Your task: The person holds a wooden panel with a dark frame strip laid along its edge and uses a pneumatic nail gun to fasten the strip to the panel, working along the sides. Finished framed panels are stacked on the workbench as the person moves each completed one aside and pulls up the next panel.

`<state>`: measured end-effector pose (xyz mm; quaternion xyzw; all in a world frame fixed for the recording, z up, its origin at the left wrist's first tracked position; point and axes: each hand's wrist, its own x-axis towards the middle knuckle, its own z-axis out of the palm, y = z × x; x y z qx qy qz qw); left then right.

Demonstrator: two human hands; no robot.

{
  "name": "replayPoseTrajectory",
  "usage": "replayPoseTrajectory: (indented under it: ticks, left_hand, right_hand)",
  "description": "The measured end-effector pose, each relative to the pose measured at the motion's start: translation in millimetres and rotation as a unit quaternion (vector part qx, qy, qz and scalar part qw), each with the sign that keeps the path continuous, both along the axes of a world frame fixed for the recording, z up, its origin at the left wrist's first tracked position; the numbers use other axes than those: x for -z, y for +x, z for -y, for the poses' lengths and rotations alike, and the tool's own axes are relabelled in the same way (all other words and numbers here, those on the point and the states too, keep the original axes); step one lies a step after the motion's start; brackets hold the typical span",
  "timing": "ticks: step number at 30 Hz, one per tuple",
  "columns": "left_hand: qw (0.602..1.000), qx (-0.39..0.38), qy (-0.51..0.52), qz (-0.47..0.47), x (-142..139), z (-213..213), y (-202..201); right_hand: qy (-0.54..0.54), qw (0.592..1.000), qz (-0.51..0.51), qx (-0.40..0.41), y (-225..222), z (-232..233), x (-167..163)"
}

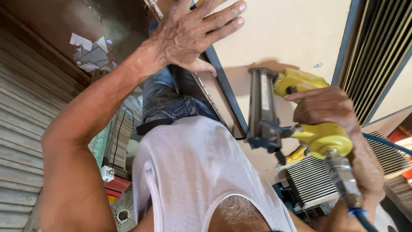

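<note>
Currently the right hand (326, 112) is clamped around the grip of a yellow nail gun (296, 116), fingers wrapped tight, index finger lying toward the trigger area. The gun sits at about 3 o'clock in the view. Its dark magazine (259, 103) stands on the cream panel (279, 34), with the nose pointing toward 12 o'clock, close to the dark frame strip (223, 81). A metal fitting and blue air hose (365, 219) leave the gun's base toward 5 o'clock.

The left hand (193, 32) is open, fingers spread flat, pressing on the panel and strip at 12 o'clock. It holds nothing; it bears down.

Progress, as a judgement: the strip already lies along the panel's edge and the gun is in place beside it, so positioning looks done. No fastener heads can be made out, so how much of the strip is fixed cannot be told. Fastening appears to be the step in hand.

Gun condition: yellow body clean and glossy, magazine dark with a pale label, blue-grey nose block; the hose fitting is worn metal.

Surroundings: a grey ribbed grille (317, 180) at 4 o'clock, a roller shutter (21, 107) at 9 o'clock, and a small white fan (124, 212) at 7 o'clock. The person's white vest (193, 172) fills the lower middle.
</note>
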<state>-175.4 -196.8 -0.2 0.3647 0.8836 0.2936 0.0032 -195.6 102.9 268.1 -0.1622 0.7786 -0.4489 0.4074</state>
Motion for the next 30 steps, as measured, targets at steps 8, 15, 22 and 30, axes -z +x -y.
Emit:
replayPoseTrajectory:
  ticks: [8,15,22,30]
  left_hand:
    - [0.997,0.016,0.047,0.051,5,2,1]
    - [1.000,0.000,0.019,-0.011,8,2,1]
    - [1.000,0.005,0.003,0.000,4,2,-1]
    - [0.999,0.016,0.012,0.037,1,-11,19]
  right_hand:
    - [0.163,0.972,0.166,0.014,-6,0,20]
    - [0.085,0.970,0.041,-0.224,-27,0,46]
    - [0.106,0.985,0.119,-0.070,-28,45,36]
    - [-0.148,0.975,-0.028,-0.165,35,-62,79]
